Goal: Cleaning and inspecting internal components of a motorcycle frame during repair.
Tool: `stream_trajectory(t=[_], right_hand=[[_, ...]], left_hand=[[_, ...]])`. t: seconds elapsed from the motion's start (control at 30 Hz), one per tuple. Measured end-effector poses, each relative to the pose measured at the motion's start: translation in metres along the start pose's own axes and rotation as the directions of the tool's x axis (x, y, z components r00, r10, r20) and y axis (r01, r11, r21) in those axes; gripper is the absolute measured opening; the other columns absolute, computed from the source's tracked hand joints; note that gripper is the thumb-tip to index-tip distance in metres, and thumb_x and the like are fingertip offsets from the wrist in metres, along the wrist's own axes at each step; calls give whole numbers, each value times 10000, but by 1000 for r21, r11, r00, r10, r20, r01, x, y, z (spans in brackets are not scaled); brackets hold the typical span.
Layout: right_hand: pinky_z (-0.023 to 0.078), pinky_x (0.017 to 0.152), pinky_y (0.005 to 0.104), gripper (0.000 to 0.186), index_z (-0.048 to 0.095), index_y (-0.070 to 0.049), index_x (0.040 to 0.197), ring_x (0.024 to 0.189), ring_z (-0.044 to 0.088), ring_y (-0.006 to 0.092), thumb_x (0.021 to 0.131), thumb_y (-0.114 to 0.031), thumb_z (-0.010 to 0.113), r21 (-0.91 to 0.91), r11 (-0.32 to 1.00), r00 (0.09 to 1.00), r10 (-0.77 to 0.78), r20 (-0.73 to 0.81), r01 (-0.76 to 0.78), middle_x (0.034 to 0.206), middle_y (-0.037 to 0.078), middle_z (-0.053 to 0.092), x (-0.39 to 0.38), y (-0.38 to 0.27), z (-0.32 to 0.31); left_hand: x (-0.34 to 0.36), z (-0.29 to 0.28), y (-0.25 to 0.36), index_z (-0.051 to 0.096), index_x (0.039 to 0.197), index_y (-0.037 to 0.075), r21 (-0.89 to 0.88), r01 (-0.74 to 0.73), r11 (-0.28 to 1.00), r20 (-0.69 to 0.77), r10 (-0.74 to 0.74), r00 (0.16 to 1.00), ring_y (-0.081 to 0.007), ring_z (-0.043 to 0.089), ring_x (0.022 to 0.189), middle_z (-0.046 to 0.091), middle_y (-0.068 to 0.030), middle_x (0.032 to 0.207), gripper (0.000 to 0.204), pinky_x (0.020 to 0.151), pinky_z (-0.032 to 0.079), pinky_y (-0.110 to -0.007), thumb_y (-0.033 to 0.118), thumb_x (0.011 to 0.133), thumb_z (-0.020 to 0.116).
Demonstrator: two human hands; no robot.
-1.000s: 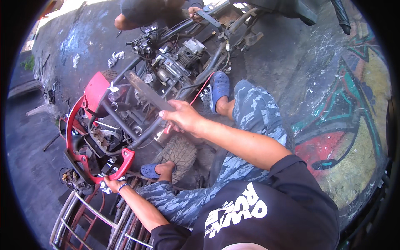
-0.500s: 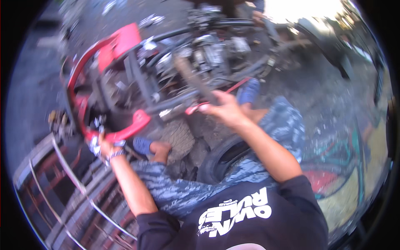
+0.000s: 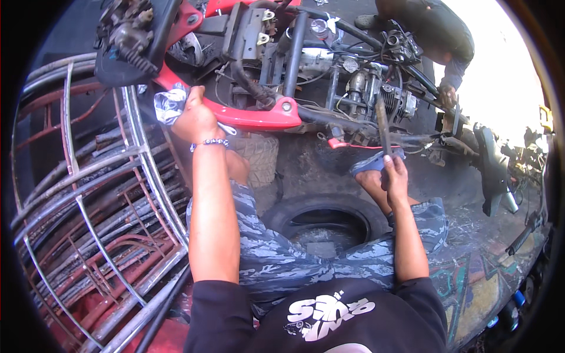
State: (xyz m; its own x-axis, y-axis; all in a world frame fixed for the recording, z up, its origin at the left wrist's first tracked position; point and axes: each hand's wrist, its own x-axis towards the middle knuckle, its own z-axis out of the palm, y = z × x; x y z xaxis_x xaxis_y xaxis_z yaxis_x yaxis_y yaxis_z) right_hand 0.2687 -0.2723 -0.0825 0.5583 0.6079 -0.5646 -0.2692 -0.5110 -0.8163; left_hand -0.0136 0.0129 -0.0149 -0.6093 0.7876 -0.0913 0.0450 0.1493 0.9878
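My left hand (image 3: 197, 119), a beaded bracelet on its wrist, is closed around a crumpled silver-white cloth (image 3: 169, 105). It rests against the red curved bar (image 3: 253, 117) at the end of a stripped motorcycle frame (image 3: 294, 56). In my right hand (image 3: 395, 176) is a long, narrow brown bar (image 3: 382, 120), its far end overlapping the engine (image 3: 368, 88) in view; whether it touches cannot be told. A small red lever (image 3: 340, 143) sits low on the frame, left of that hand.
A co-worker (image 3: 438, 26) leans over the frame's far right, a hand (image 3: 448, 96) by it. Between my legs lies a tyre (image 3: 276, 212); a tread-patterned block (image 3: 259, 160) stands behind it. Metal racks (image 3: 141, 150) with stacked rods fill the left side. A black part (image 3: 489, 170) stands right.
The view has swung, and the frame now lies straighter across the top. My left hand stays at the red bar with the cloth; my right hand still holds the brown bar, now more upright.
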Motion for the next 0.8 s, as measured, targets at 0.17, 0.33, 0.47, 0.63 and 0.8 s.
stream_trajectory(t=[0.17, 0.33, 0.47, 0.63, 0.8], right_hand=[[329, 477, 228, 344, 556, 34, 1097, 556, 433, 61, 885, -231, 617, -168, 985, 997, 41, 66, -30, 668, -9, 506, 0, -4, 35], [311, 453, 222, 282, 560, 23, 1072, 508, 409, 57, 902, -201, 586, -150, 989, 998, 3, 67, 7, 657, -11, 506, 24, 18, 51], [313, 432, 218, 193, 571, -27, 989, 491, 419, 55, 917, -206, 558, -66, 998, 999, 15, 41, -12, 667, 9, 541, 29, 30, 60], [326, 425, 220, 179, 583, -49, 952, 471, 425, 71, 918, -222, 553, 50, 996, 997, 71, 20, -72, 666, 8, 538, 32, 24, 53], [360, 469, 222, 233, 560, -13, 1008, 561, 467, 71, 837, -143, 648, -368, 929, 988, 35, 152, 24, 720, -1, 521, 8, -2, 25]], left_hand=[[-6, -1, 8, 671, 834, -76, -26, -71, 997, -40, 70, 997, -133, 556, 689, 640, -45, 814, 176, 652, 480, -308, 4, 691, 735], [-9, -1, 3, 666, 840, -61, -15, -70, 997, -42, 70, 997, -139, 577, 689, 656, -55, 810, 177, 655, 486, -317, 23, 699, 730], [0, 3, -6, 645, 768, -37, 47, -346, 937, -54, 349, 936, -170, 602, 639, 665, -70, 732, 195, 662, 491, -334, 79, 645, 743], [-6, 2, -1, 635, 728, -38, 59, -216, 975, -38, 219, 975, -182, 622, 642, 669, -81, 727, 185, 666, 493, -340, 95, 652, 739], [-9, -3, 9, 658, 852, -35, 149, -162, 975, -28, 168, 985, -147, 575, 686, 647, -40, 821, 217, 679, 479, -313, -19, 658, 754]])
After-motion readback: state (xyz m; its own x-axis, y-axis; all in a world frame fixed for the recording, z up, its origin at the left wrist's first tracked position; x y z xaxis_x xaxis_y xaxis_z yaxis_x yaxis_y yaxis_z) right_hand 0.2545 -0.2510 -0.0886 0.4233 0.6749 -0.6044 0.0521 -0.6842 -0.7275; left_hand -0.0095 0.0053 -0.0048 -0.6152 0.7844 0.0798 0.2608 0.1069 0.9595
